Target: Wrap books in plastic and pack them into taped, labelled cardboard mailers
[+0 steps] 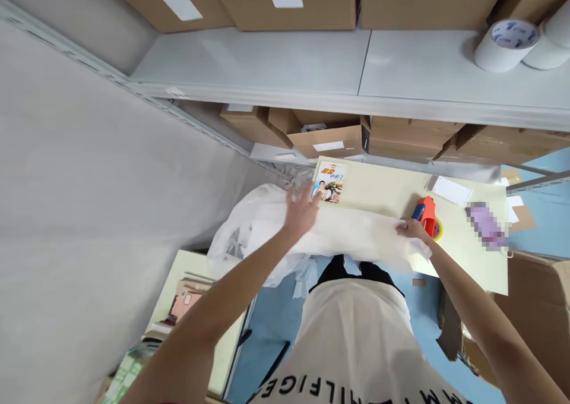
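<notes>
A translucent white plastic sheet (356,230) is lying along the pale-yellow worktop (387,184), probably light, limp and slippery, suiting edge grips; the right hand (412,229) is pinching its end, the left hand (301,212) splaying wide.

I register motion blur on the left hand (300,211); its finger contact with the white sheet (351,229) cannot be confirmed. A purple item (487,226) is pixelated; I cannot identify it. The top edge crops the upper-shelf cartons (320,12); the right edge crops a white roll (560,27). Small print on the booklet (328,183) is unreadable. The bottom edge cuts the shirt (356,333).
</notes>
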`<state>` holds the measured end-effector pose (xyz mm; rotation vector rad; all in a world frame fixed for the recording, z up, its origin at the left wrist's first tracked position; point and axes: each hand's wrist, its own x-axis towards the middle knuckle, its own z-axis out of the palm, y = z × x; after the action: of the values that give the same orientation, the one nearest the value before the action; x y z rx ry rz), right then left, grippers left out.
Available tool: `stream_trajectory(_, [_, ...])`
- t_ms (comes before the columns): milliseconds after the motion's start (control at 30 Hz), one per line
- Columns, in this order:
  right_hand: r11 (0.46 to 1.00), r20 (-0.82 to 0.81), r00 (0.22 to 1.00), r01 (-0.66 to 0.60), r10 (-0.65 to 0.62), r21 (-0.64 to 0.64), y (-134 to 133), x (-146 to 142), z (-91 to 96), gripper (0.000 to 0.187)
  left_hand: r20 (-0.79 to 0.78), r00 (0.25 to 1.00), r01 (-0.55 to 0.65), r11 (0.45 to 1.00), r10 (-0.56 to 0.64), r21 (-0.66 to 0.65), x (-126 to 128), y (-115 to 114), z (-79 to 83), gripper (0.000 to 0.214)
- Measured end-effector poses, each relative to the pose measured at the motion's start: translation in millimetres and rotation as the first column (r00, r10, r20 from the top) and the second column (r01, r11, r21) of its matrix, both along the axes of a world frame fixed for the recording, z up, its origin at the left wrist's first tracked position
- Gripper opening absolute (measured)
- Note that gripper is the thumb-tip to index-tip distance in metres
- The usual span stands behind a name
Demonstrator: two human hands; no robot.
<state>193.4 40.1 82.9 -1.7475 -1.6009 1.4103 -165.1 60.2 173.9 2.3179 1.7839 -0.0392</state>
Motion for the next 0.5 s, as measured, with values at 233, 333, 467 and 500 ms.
stream_trajectory(233, [0.979, 0.336, 0.939, -0.003, 0.072, -0.203, 4, -18, -7.5, 0.034, 0.055, 0.95, 0.305, 0.885, -0.306, -0.351, 68, -47, -96.4, 0.054])
stream_trajectory(333, [0.977, 0.585, 0.785, -0.197, 0.205, -0.078, -14, -17, 28.5, 0.059, 0.047, 0.958, 0.275, 0.862, -0.283, -0.426, 60, -48, -126.7, 0.063])
stream_trajectory(467, [0.912, 0.692, 0.691, -0.393, 0.208, 0.118, -61, -47, 91.1, 0.068, 0.104, 0.934, 0.35, 0.821, -0.341, -0.451, 44, -44, -146.3, 0.069])
stream_trajectory(500, [0.885, 0.664, 0.713, -0.435, 0.226, 0.165, -72, -63, 99.7, 0.068, 0.107, 0.929, 0.362, 0.812, -0.354, -0.458, 42, -42, -148.6, 0.071])
